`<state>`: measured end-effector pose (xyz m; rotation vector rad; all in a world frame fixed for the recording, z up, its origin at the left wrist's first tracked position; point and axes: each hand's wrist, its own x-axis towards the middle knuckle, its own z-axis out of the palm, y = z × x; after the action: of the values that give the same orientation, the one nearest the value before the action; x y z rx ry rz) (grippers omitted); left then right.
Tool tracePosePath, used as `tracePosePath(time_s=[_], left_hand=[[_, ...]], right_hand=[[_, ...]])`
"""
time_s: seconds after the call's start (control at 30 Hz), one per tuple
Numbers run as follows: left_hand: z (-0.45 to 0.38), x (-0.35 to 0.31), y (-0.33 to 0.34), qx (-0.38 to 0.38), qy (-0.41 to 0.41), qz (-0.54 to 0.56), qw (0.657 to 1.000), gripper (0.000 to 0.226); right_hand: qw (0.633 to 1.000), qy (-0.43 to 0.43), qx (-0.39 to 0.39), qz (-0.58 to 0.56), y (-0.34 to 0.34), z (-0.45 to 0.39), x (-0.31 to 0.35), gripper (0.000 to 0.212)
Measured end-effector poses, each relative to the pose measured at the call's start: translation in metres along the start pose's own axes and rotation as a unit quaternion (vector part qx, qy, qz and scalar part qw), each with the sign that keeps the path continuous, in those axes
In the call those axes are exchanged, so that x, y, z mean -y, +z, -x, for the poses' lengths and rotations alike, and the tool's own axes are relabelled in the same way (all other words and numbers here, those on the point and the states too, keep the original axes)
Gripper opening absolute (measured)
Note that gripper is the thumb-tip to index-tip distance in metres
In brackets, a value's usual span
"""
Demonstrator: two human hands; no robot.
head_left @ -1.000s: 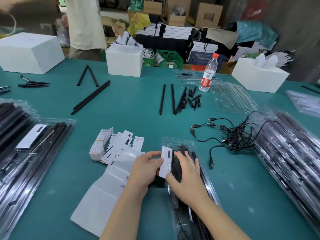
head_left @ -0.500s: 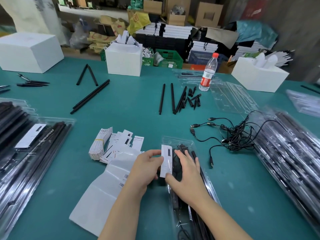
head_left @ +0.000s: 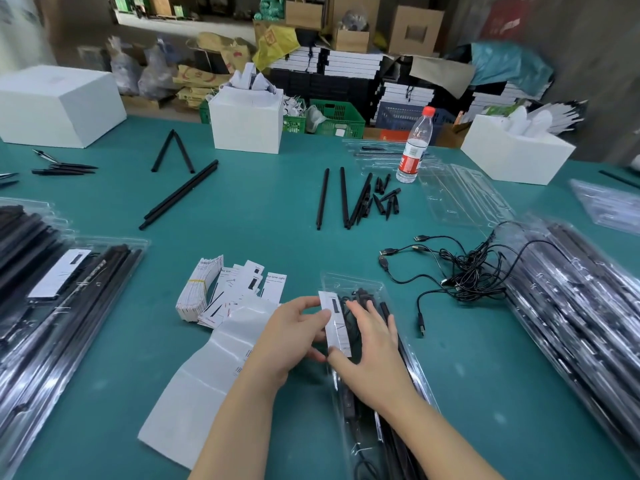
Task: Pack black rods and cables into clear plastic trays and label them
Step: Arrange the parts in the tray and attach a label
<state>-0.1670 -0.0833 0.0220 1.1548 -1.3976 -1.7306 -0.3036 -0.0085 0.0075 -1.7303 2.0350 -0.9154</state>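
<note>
A clear plastic tray filled with black rods and a cable lies in front of me on the green table. Over its left side stands a white label card with a black mark. My left hand pinches the card's left edge between thumb and fingers. My right hand lies on the tray with fingers spread, its thumb against the card's lower end. Loose black rods and short black tips lie farther back. A tangle of black USB cables sits to the right.
A pile of label cards and a white backing sheet lie left of my hands. Stacks of packed trays stand at left and right. Empty clear trays, a water bottle and white boxes are behind.
The label card has tilted a little more upright over the tray. Both hands stay at the card, shifting only slightly.
</note>
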Motion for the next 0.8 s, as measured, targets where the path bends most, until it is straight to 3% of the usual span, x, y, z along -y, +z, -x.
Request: tracePosePath(time_s=[0.27,0.4,0.6,0.8], left_hand=[[-0.002,0.003,0.009,-0.018,-0.025,0.003,1.000,0.019],[-0.003,0.006,0.013,-0.048,-0.038,0.027,0.998,0.008],[-0.002,0.009,0.022,-0.071,-0.030,0.082,0.994,0.021],[0.000,0.008,0.024,-0.082,-0.024,0.080,0.993,0.025]], right_hand=[[0.999,-0.014,0.009,0.046,0.005,-0.001,-0.005,0.079],[0.998,-0.017,0.001,0.062,0.009,-0.002,-0.007,0.070],[0.997,-0.026,-0.020,0.067,0.011,-0.002,-0.007,0.061],[0.997,-0.022,-0.017,0.067,0.011,-0.001,-0.007,0.070]])
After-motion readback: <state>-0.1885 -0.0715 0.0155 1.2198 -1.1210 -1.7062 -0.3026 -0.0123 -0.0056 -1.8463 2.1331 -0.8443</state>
